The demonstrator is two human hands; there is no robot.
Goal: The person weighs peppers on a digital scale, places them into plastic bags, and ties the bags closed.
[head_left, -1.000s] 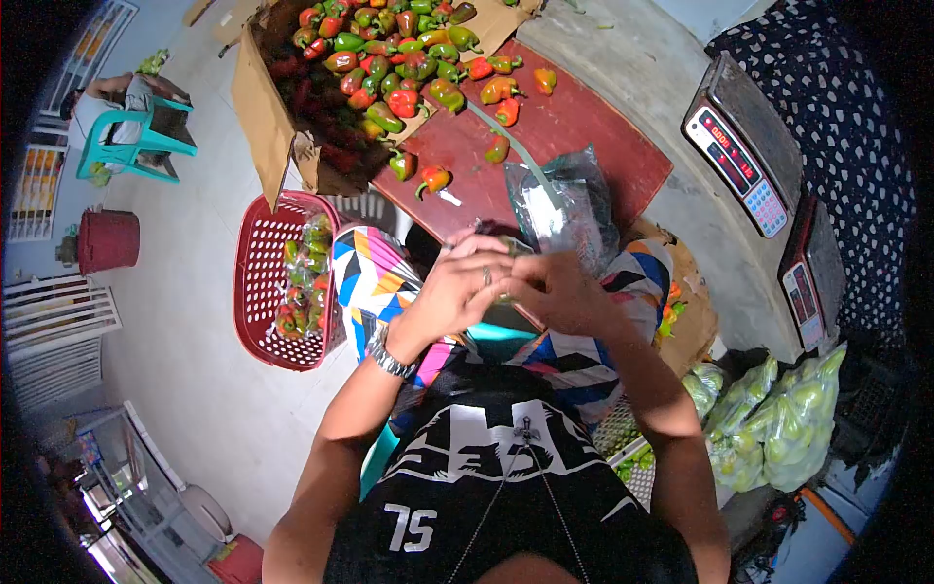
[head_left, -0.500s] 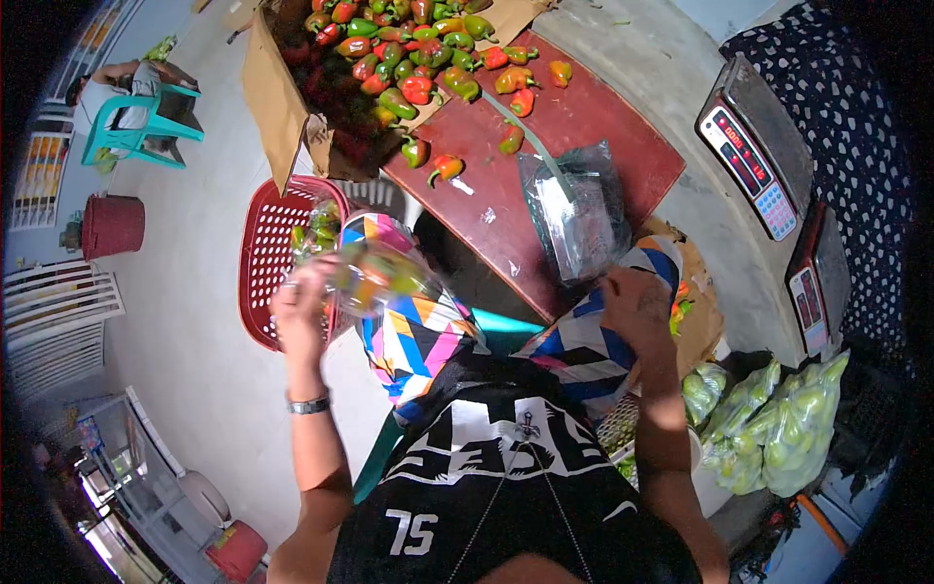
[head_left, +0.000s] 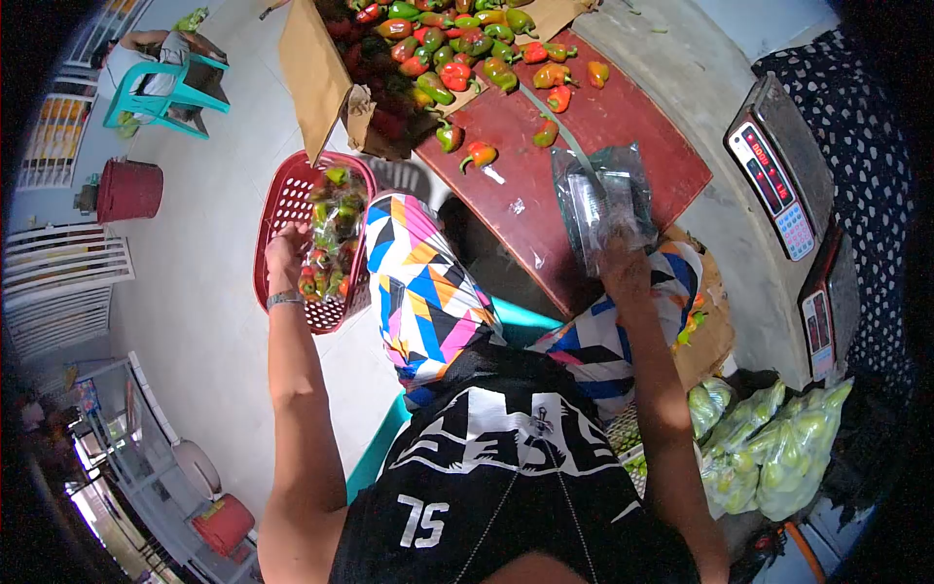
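My left hand (head_left: 285, 255) is down in the red plastic basket (head_left: 261, 243) on the left, its fingers closed at the side of a clear bag of bell peppers (head_left: 326, 273). More bagged green peppers (head_left: 341, 206) lie in the same basket. On the right, my right hand (head_left: 623, 261) reaches onto a pack of clear plastic bags (head_left: 608, 200) on the dark red table (head_left: 506, 219). Shadow hides how its fingers lie there. Loose red and green bell peppers (head_left: 457, 76) are heaped beyond, spilling from an open cardboard box (head_left: 313, 78).
Two digital scales (head_left: 769, 170) stand along the right ledge. Filled bags of green produce (head_left: 778, 457) sit at lower right, near a brown carton (head_left: 715, 331). A person on a teal chair (head_left: 156, 92) is far left, above a red bin (head_left: 131, 190).
My left hand has lowered the bag of bell peppers from above my knee into the basket. My right hand has moved forward from my knee onto the plastic bags. The view has shifted slightly.
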